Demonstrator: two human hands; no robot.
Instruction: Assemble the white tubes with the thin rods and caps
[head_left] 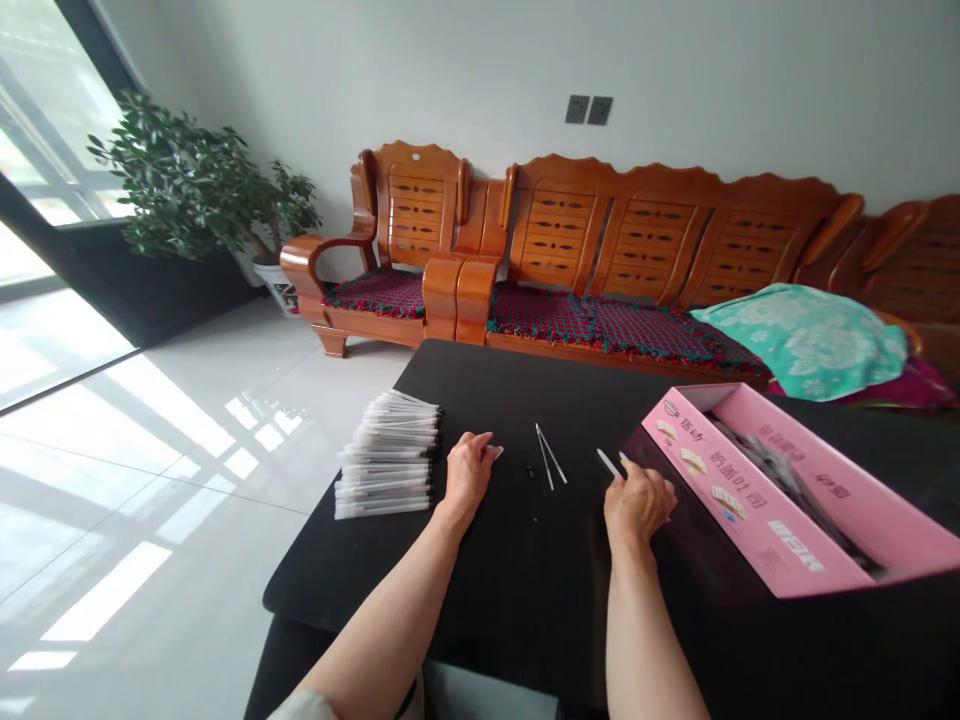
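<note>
My left hand (pixel 468 472) is closed over the dark table, its fingers pinched on a small whitish piece (pixel 496 453) too small to name. Just left of it lies a stack of white pens (pixel 390 460) with black ends. My right hand (pixel 637 500) is closed around a white pen barrel (pixel 609 463) whose tip points up and left. Between the hands, two thin refills (pixel 551 458) rest in a narrow V, with small black pieces (pixel 530 472) beside them. A pink box (pixel 757 520) holding dark and clear items stands right of my right hand.
The black table (pixel 517 590) has its left edge beyond the pen stack. Behind it stand a wooden sofa (pixel 649 240) with a turquoise cloth (pixel 817 335), a wooden armchair (pixel 416 210) and a potted plant (pixel 202 190).
</note>
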